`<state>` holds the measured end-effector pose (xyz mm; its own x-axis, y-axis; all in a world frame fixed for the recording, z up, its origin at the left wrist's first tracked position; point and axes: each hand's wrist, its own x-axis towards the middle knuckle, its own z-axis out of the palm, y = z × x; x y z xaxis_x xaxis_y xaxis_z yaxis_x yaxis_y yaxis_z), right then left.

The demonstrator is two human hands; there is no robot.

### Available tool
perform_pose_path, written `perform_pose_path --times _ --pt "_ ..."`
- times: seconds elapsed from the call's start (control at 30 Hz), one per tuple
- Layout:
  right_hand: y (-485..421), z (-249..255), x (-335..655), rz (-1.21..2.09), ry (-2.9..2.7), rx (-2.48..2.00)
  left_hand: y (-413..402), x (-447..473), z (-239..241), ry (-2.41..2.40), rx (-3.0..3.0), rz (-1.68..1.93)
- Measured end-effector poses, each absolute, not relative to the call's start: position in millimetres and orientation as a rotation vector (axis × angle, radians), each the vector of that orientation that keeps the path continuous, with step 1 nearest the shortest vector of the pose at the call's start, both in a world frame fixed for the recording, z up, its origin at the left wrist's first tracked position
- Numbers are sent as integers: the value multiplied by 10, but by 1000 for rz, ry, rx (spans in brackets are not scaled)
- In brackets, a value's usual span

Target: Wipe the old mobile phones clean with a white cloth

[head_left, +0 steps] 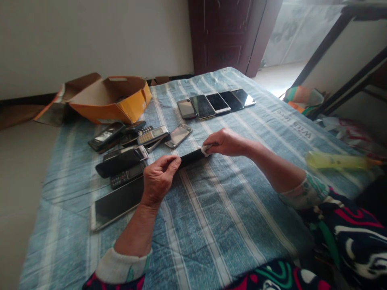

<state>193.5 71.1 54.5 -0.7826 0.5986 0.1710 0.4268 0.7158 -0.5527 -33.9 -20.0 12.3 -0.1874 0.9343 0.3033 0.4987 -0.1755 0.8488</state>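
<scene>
My left hand pinches one end of a dark phone held edge-on just above the striped blue cloth. My right hand is closed at the phone's other end and presses a small white wad against it. A heap of old phones lies just left of my left hand, with a large tablet-like phone below it. One silver phone lies alone beyond the held phone.
A row of several smartphones lies side by side at the far end of the cloth. An open orange cardboard box stands at the back left. A yellow-green plastic object lies at the right edge. A dark wooden door stands behind.
</scene>
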Motion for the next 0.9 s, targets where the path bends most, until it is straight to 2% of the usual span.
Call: perform_pose_path --times 0.37,0.9 --pt "353 781 1551 342 -2895 -1064 -211 -312 191 1609 1682 1281" --pt "273 766 1653 334 -2897 -1171 -202 -311 219 1525 1696 1223"
